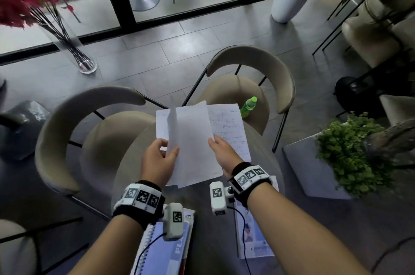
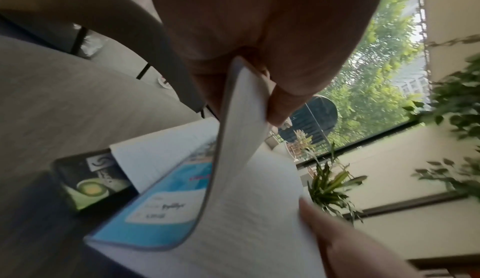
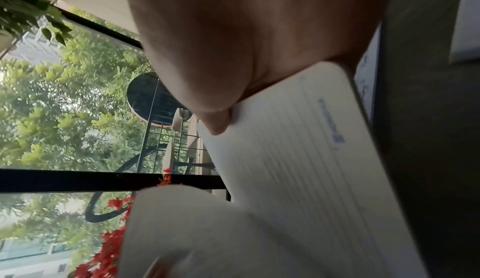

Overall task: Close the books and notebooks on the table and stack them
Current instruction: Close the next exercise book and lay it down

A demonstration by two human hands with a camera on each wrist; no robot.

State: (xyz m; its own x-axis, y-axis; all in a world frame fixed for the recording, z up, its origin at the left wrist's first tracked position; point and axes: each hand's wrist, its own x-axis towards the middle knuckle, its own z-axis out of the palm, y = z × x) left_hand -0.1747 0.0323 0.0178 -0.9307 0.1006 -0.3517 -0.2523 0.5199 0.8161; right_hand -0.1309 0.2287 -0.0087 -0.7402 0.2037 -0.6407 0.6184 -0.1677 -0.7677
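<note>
I hold a thin lined notebook (image 1: 193,139) half folded above the round dark table (image 1: 202,218). My left hand (image 1: 159,160) pinches its curling left half, whose blue cover (image 2: 161,210) shows in the left wrist view. At the right edge my right hand (image 1: 221,151) grips it, thumb on the lined page (image 3: 298,159). Under it lies an open notebook with handwriting (image 1: 229,130). A closed spiral notebook (image 1: 166,250) lies near my left wrist. A booklet with pictures (image 1: 253,241) lies under my right wrist.
Two beige chairs (image 1: 94,112) stand beyond the table; a green bottle (image 1: 248,106) lies on the right one. A leafy plant (image 1: 350,155) is at the right, and a glass vase with red flowers (image 1: 74,50) stands at the far left. A small black card (image 2: 91,179) lies beside the notebooks.
</note>
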